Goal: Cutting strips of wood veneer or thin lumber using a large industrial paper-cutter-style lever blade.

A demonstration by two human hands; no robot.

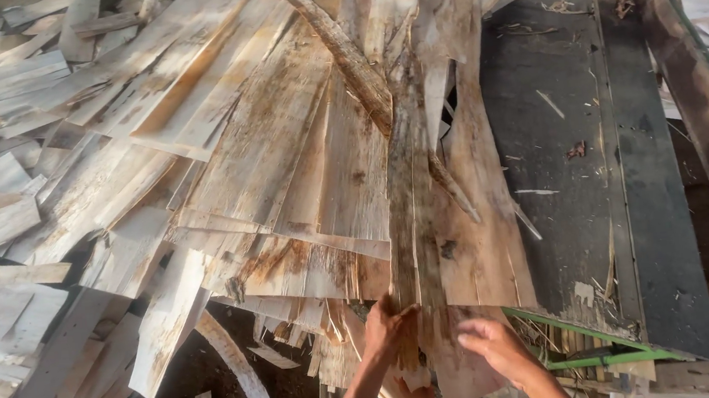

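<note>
Across the upper left and left of the frame lay a loose heap of pale veneer offcuts [12, 200], thin wooden strips and sheets piled at all angles, some hanging over dark ground [216, 389] at the lower left. Toward the centre, broader veneer sheets [280, 163] overlapped one another, stained brown in streaks and frayed along their lower edges. At the lower centre, the left hand [386, 327] was closed around the bottom end of a long, narrow veneer strip [408, 184], which ran up the middle of the frame, darkly stained and split along its length, lying on top of the wider sheets. A bark-like twisted strip [349, 59] crossed it diagonally near the top. Just to the right, the right hand [497, 346] hovered with fingers loosely spread over the ragged lower end of a sheet, close beside the strip; whether it touched the wood I cannot tell. Farther right lay a dark flat tabletop [556, 116] with a few splinters on it, green metal framing [599, 349] under its near edge. Along the far right ran a heavy brown beam [706, 118].
</note>
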